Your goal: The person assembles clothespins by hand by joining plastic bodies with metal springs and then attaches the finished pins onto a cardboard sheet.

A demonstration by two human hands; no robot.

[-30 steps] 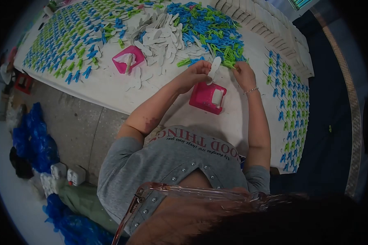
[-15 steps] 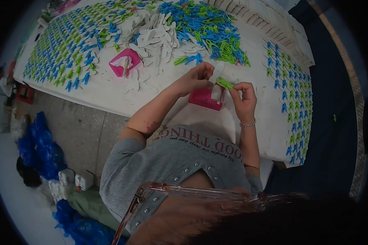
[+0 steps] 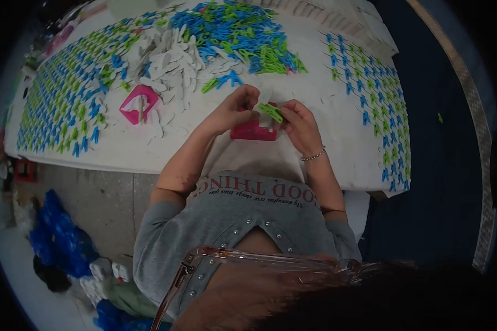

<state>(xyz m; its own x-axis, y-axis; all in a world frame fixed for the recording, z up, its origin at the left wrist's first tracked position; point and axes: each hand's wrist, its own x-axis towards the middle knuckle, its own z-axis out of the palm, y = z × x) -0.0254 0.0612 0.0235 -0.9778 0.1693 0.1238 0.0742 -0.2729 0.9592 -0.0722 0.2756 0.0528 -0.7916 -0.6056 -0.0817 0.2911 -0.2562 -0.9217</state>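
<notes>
My left hand [image 3: 233,109] pinches a flat white plastic piece [image 3: 265,98] above a pink tray [image 3: 248,131] on the white table [image 3: 337,132]. My right hand [image 3: 299,126] holds a green clothes peg [image 3: 271,112] against that white piece. The two hands meet over the tray, fingers closed on their parts. Beyond them lie a loose heap of white pieces [image 3: 168,60] and a heap of blue and green pegs [image 3: 237,33].
A second pink tray [image 3: 139,105] sits to the left. Rows of finished blue and green pegs [image 3: 66,94] cover the table's left, and more rows [image 3: 381,94] line its right. Blue bags [image 3: 61,243] lie on the floor at the left.
My right hand picked a green peg from the heap and brought it back to the white piece held in my left hand. The view shifted, so the table sits further left.
</notes>
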